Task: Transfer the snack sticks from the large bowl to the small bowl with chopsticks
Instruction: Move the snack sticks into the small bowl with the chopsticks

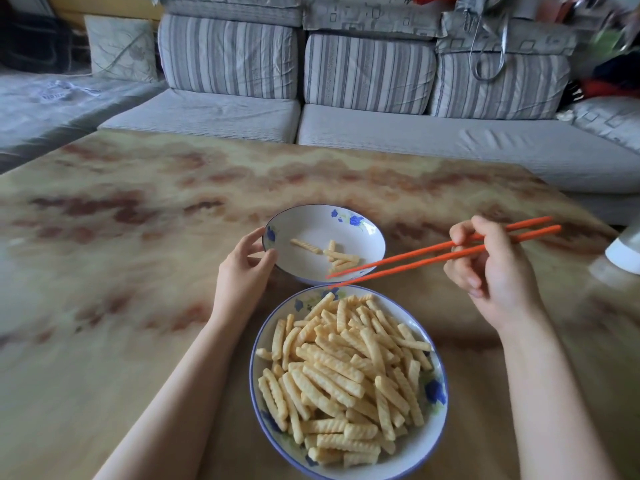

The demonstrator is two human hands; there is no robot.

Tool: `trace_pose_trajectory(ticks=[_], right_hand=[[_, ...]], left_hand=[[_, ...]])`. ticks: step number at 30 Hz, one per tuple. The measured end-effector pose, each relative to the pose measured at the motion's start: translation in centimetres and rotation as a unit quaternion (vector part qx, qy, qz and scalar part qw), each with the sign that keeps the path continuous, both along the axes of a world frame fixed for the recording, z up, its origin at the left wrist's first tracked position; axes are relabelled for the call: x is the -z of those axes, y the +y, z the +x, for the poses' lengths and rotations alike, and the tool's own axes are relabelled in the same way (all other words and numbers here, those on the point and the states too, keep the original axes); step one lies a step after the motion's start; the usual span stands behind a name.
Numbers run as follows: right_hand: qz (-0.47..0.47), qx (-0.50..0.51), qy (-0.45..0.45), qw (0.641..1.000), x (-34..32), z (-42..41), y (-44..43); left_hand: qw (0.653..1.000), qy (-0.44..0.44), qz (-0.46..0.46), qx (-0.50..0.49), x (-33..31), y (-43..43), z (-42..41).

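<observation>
The large bowl (437,393), white with blue flowers, sits near me and is piled with ridged yellow snack sticks (346,368). Just beyond it stands the small bowl (375,239) with several sticks (337,256) lying in it. My left hand (242,268) grips the small bowl's left rim with thumb and fingers. My right hand (491,268) holds a pair of orange chopsticks (415,258). Their tips hang over the small bowl's near rim, slightly apart, with nothing between them.
Both bowls rest on a marbled tan table (138,237). A white object (623,252) sits at the table's right edge. A grey striped sofa (346,98) runs along the far side, with clutter at the top right.
</observation>
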State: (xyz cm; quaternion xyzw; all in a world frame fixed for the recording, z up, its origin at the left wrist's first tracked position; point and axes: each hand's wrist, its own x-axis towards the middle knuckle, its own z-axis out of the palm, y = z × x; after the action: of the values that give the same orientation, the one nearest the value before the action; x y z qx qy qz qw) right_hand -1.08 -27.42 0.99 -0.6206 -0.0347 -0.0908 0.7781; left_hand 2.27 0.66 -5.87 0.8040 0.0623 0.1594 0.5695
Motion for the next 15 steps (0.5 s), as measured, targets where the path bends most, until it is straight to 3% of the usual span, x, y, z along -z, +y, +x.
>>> trace_pose_trajectory(ticks=[4,15], right_hand=[[-0.06,-0.031,-0.008,0.998,0.0,-0.2,0.2],[-0.118,-0.031,-0.018,0.992,-0.3,-0.5,1.1]], left_hand=[[1.0,0.0,-0.001,0.001,0.0,0.0,0.1],[1.0,-0.003,-0.005,0.004,0.3,0.1,0.3]])
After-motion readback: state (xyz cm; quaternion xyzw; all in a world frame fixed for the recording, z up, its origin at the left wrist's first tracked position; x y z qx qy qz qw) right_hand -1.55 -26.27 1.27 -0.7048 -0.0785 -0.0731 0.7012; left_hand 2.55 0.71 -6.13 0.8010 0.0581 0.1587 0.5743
